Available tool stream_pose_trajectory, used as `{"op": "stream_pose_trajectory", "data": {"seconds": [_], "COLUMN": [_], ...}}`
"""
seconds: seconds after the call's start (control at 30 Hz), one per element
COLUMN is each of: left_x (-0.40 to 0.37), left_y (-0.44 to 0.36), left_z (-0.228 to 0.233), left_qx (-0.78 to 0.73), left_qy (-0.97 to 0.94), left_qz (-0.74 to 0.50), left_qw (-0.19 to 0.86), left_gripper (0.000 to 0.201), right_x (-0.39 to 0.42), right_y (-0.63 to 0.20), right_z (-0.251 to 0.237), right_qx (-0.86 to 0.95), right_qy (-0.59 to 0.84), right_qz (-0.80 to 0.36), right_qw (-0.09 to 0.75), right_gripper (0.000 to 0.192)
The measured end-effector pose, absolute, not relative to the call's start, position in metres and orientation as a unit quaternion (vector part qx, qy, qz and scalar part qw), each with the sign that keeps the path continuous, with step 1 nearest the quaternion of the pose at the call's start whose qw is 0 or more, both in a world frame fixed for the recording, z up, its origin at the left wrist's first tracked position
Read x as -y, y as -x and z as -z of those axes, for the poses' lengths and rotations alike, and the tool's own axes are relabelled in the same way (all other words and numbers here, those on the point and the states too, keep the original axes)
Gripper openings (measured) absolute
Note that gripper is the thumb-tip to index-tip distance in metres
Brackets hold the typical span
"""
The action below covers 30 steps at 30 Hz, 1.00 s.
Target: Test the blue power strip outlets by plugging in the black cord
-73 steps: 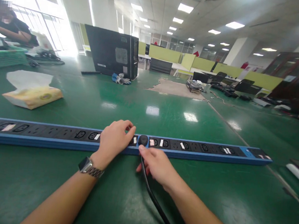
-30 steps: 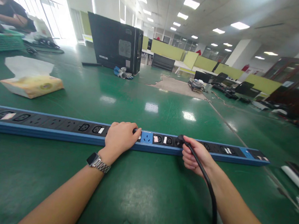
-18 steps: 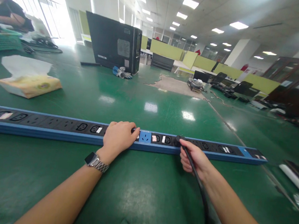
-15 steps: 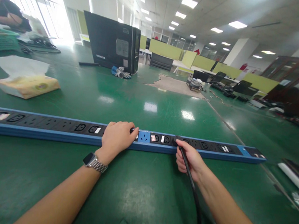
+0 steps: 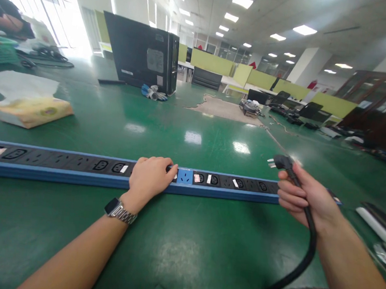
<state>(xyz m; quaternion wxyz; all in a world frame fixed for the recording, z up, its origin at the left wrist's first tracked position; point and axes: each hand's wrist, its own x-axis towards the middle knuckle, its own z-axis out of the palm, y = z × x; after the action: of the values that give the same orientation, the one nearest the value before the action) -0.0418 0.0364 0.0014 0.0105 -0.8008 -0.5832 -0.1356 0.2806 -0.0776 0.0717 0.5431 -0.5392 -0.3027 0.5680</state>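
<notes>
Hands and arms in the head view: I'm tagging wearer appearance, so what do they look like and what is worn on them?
Both forearms are bare, with no sleeves in view and no gloves. The left hand has a wristwatch with a dark square face and a silver metal link band. The right hand and its wrist show nothing worn; no rings are visible.

Left hand flat, right hand fisted
</notes>
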Motion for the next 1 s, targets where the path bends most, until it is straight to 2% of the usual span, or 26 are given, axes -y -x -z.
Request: {"op": "stream_pose_trajectory", "data": {"seconds": [0.07,0.23,0.5,0.57,0.7,0.77,0.87,0.9,1.0], "left_x": [-0.037,-0.038,-0.037,-0.036,-0.035,-0.035,-0.035,-0.035,-0.036], "left_y": [0.042,0.042,0.042,0.042,0.042,0.042,0.042,0.042,0.041], "left_z": [-0.001,0.001,0.0,-0.001,-0.001,-0.001,0.0,0.0,-0.001], "left_qx": [0.583,0.583,0.586,0.586,0.587,0.589,0.589,0.59,0.591], "left_qy": [0.801,0.801,0.798,0.798,0.797,0.796,0.796,0.795,0.794], "left_qz": [0.135,0.135,0.139,0.139,0.14,0.139,0.137,0.137,0.138], "left_qw": [0.014,0.019,0.018,0.017,0.019,0.022,0.024,0.025,0.026], "left_gripper": [0.045,0.045,0.045,0.045,0.045,0.045,0.046,0.046,0.046], "right_x": [0.076,0.078,0.076,0.078,0.083,0.086,0.093,0.096,0.102], "right_y": [-0.312,-0.353,-0.349,-0.346,-0.338,-0.336,-0.344,-0.349,-0.369], "right_z": [-0.057,-0.018,-0.016,-0.011,-0.004,-0.018,-0.064,-0.081,-0.11], "right_qx": [0.246,0.167,0.18,0.182,0.2,0.231,0.328,0.354,0.336], "right_qy": [0.58,0.67,0.725,0.725,0.718,0.708,0.642,0.631,0.683], "right_qz": [-0.576,-0.565,-0.534,-0.537,-0.504,-0.464,-0.409,-0.397,-0.419], "right_qw": [0.521,0.451,0.395,0.392,0.437,0.48,0.56,0.565,0.494], "right_gripper": [0.041,0.036,0.039,0.039,0.037,0.033,0.031,0.03,0.027]}}
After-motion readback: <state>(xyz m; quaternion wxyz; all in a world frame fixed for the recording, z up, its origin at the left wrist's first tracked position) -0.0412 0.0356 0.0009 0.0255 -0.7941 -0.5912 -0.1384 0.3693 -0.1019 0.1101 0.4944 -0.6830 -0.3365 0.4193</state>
